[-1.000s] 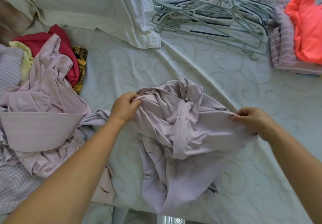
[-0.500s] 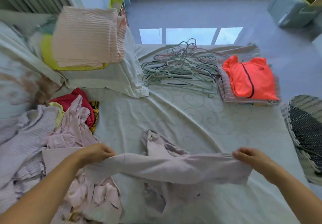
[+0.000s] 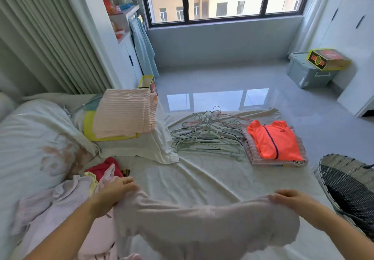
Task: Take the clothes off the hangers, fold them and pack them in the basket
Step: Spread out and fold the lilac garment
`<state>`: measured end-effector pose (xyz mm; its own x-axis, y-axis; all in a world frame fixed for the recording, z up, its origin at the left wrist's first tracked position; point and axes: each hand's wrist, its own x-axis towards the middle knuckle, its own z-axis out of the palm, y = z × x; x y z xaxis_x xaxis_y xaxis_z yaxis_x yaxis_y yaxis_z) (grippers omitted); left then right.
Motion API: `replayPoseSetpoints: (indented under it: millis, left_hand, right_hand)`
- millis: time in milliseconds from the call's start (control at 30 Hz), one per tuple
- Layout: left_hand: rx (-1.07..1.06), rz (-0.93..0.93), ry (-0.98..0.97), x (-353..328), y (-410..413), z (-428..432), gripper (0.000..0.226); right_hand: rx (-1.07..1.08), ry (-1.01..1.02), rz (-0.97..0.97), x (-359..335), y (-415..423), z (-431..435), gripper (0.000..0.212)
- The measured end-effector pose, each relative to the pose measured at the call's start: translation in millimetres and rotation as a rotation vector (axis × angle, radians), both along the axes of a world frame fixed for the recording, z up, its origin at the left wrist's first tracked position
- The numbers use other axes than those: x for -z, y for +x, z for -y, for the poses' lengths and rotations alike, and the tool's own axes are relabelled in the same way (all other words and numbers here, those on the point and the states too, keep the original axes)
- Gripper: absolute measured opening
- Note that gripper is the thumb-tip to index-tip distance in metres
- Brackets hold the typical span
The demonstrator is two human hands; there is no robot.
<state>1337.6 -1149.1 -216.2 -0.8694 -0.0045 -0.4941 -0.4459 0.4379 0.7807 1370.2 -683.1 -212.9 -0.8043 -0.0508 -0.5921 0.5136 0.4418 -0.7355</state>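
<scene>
A pale lilac zip garment (image 3: 202,225) hangs stretched between my hands above the bed's near edge. My left hand (image 3: 115,192) grips its left end, my right hand (image 3: 291,200) grips its right end. A heap of unfolded clothes (image 3: 60,201), lilac, red and yellow, lies at the left. Empty hangers (image 3: 206,136) are piled at the far middle of the bed. A folded orange top (image 3: 273,140) rests on a folded striped garment (image 3: 251,152) at the far right. The dark woven basket (image 3: 348,184) stands off the bed's right side.
Folded pink blankets (image 3: 125,114) on a yellow one sit on a white pillow (image 3: 141,148) at the far left. Beyond the bed are a shiny floor, a grey storage box (image 3: 307,73) with a carton on it, and white cupboards.
I lifted the lilac garment off the bed and pulled it taut between both hands. My head tilted up, so the window and floor came into view.
</scene>
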Motion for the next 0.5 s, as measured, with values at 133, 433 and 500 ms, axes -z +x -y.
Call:
replayPoseSetpoints:
  millis: [133,433,500]
  left_hand:
    - [0.339,0.184,-0.543,-18,-10,-3,0.059]
    - [0.159,-0.307,0.123,-164,-61,-21,0.036]
    - [0.127,-0.355,0.251,-181,-63,-28,0.026]
  right_hand:
    - [0.128,-0.157,-0.284,-46,-15,5,0.022]
    - [0.042,-0.157,-0.337,-134,-61,-4,0.020]
    - [-0.014,-0.069,-0.466,-149,-64,-6,0.017]
